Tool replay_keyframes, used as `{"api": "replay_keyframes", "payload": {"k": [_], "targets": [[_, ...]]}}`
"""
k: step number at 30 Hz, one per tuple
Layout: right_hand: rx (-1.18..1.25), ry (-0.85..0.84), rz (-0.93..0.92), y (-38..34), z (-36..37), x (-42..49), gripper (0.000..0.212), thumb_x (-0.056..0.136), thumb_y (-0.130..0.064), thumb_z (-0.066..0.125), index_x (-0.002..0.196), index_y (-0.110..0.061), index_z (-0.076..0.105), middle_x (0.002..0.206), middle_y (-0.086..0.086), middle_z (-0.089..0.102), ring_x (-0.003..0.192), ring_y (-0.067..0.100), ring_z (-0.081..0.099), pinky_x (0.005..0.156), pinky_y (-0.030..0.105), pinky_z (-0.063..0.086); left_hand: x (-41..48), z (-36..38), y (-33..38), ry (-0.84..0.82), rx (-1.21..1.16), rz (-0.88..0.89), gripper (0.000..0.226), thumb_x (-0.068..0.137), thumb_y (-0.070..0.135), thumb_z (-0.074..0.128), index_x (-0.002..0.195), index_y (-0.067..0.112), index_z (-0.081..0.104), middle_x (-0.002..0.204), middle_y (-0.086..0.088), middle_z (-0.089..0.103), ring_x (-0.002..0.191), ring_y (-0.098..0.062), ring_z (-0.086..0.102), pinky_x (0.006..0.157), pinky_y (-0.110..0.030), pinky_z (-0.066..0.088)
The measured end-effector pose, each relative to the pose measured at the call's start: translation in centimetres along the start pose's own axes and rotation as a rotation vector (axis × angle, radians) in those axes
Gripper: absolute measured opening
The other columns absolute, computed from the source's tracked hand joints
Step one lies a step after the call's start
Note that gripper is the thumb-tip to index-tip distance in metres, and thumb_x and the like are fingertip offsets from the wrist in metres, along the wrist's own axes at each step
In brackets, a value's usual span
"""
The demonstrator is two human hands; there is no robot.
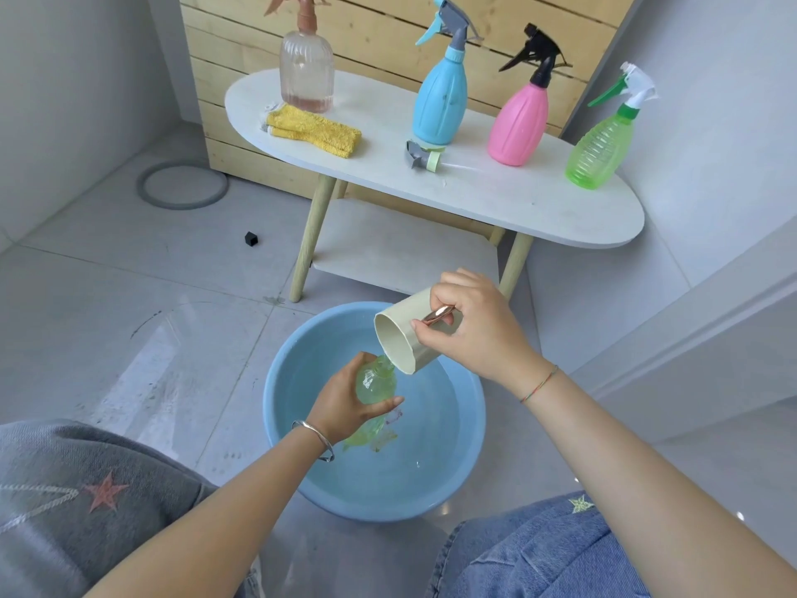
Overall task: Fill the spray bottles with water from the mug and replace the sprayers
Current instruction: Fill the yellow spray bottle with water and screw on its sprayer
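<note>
Over the blue basin [431, 451] on the floor: pour under way. The left hand [343, 405] wraps the shoulder of the pale green bottle [375, 381], fingers curled round it, neck angled up toward the mug. The right hand [470, 325] pinches the mug [399, 338] by its handle, thumb on top. The mug is tipped steeply, its lip touching or just above the bottle's mouth; cannot tell which. No stream of water can be made out.

Doing it well, as I judge:
- Bottle mouth narrow, mug rim wide, so rest the lip against the neck and tip slowly for a thin stream.
- Bring the bottle nearer upright as it fills, else it spills from the neck.
- Stay over the basin so overflow drops back in.
- Wet plastic is likely slick, so a firm left grip is wanted.

Materials:
- Bottle: thin, translucent, ribbed, glossy.
- Mug: cream, matte, straight-sided cylinder; handle looks like polished rose-gold metal.
- Basin: smooth round plastic holding shallow water.

On the white oval table [496, 200] behind:
- A loose sprayer [425, 157] lies on its side, dip tube out, just beside the blue bottle [440, 101]. Probably the one to screw back on.
- The blue bottle, pink bottle [517, 123], green bottle [601, 144] and clear ribbed bottle [307, 73] stand upright with sprayers on.
- Folded yellow cloth [315, 131], nubby.
</note>
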State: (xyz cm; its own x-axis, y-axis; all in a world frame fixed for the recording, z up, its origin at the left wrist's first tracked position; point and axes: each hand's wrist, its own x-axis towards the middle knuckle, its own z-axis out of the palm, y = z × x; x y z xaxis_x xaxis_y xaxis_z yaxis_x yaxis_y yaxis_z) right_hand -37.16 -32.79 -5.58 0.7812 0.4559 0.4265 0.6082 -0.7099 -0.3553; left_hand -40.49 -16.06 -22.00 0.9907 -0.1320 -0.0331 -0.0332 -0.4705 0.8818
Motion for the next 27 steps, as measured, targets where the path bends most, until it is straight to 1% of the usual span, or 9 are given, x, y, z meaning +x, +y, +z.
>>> {"api": "replay_keyframes", "payload": {"k": [3,6,8,12,16,18,20,24,27], "targets": [[0.104,0.038,0.119,0.5,0.1,-0.1,0.040,0.070,-0.020,0.072,0.056,-0.018,0.034,0.057,-0.010,0.032,0.060,0.011,0.031,0.057,0.019,0.025,0.0,-0.1,-0.1,-0.001,-0.003,-0.014,0.058,0.070,0.050,0.081,0.113,0.023,0.053,0.105,0.017,0.062,0.098,-0.008,0.059,0.086,-0.027,0.047],[0.294,0.129,0.378,1.7,0.2,-0.1,0.043,0.074,-0.015,0.074,0.054,-0.014,0.036,0.054,-0.008,0.033,0.053,0.008,0.032,0.052,0.020,0.024,0.0,-0.3,0.0,0.024,-0.022,-0.028,0.056,0.070,0.047,0.082,0.112,0.022,0.053,0.103,0.019,0.061,0.098,-0.007,0.059,0.086,-0.024,0.045],[0.389,0.168,0.541,2.9,0.4,-0.3,0.045,0.076,-0.016,0.075,0.054,-0.015,0.035,0.051,-0.009,0.033,0.050,0.006,0.028,0.050,0.020,0.023,0.1,-0.4,0.1,0.067,-0.047,-0.053,0.059,0.070,0.044,0.082,0.115,0.018,0.053,0.104,0.014,0.061,0.100,-0.008,0.058,0.085,-0.020,0.042],[0.482,0.200,0.759,5.7,2.3,-1.8,0.045,0.079,-0.020,0.074,0.056,-0.014,0.036,0.053,-0.003,0.033,0.051,0.009,0.026,0.050,0.024,0.023,0.5,-0.9,0.2,0.127,-0.080,-0.086,0.061,0.070,0.043,0.082,0.116,0.017,0.051,0.107,0.010,0.059,0.105,-0.010,0.056,0.085,-0.017,0.037],[0.378,0.003,0.918,8.3,6.1,-4.9,0.040,0.081,-0.027,0.071,0.056,-0.015,0.042,0.057,0.002,0.038,0.057,0.015,0.032,0.051,0.026,0.025,0.7,-1.3,0.2,0.177,-0.097,-0.120,0.070,0.074,0.035,0.081,0.131,0.012,0.046,0.117,0.013,0.050,0.112,-0.004,0.045,0.089,-0.012,0.031],[0.300,-0.125,0.953,9.0,8.0,-6.5,0.037,0.082,-0.028,0.069,0.059,-0.014,0.045,0.057,0.001,0.040,0.057,0.015,0.035,0.050,0.024,0.026,0.7,-1.4,0.0,0.191,-0.103,-0.137,0.072,0.076,0.031,0.080,0.135,0.009,0.043,0.116,0.013,0.044,0.111,-0.003,0.040,0.088,-0.009,0.028],[0.233,-0.223,0.960,9.3,10.0,-7.8,0.035,0.082,-0.028,0.067,0.059,-0.013,0.046,0.060,0.004,0.044,0.060,0.018,0.040,0.055,0.029,0.031,0.7,-1.5,-0.2,0.203,-0.108,-0.154,0.073,0.077,0.030,0.080,0.136,0.008,0.043,0.117,0.013,0.043,0.110,-0.002,0.038,0.088,-0.009,0.027],[0.126,-0.307,0.964,9.2,12.5,-9.5,0.043,0.080,-0.026,0.064,0.054,-0.017,0.031,0.056,0.002,0.036,0.063,0.022,0.038,0.058,0.032,0.027,0.8,-1.8,-0.5,0.233,-0.101,-0.178,0.069,0.076,0.032,0.080,0.131,0.010,0.046,0.116,0.014,0.047,0.109,-0.002,0.041,0.088,-0.010,0.029],[0.028,-0.395,0.900,8.7,13.4,-10.3,0.045,0.081,-0.026,0.062,0.054,-0.017,0.027,0.056,-0.001,0.032,0.065,0.023,0.036,0.055,0.032,0.024,0.8,-2.0,-0.5,0.251,-0.094,-0.180,0.066,0.075,0.031,0.081,0.128,0.010,0.047,0.113,0.014,0.047,0.107,-0.002,0.042,0.085,-0.006,0.028]]}}
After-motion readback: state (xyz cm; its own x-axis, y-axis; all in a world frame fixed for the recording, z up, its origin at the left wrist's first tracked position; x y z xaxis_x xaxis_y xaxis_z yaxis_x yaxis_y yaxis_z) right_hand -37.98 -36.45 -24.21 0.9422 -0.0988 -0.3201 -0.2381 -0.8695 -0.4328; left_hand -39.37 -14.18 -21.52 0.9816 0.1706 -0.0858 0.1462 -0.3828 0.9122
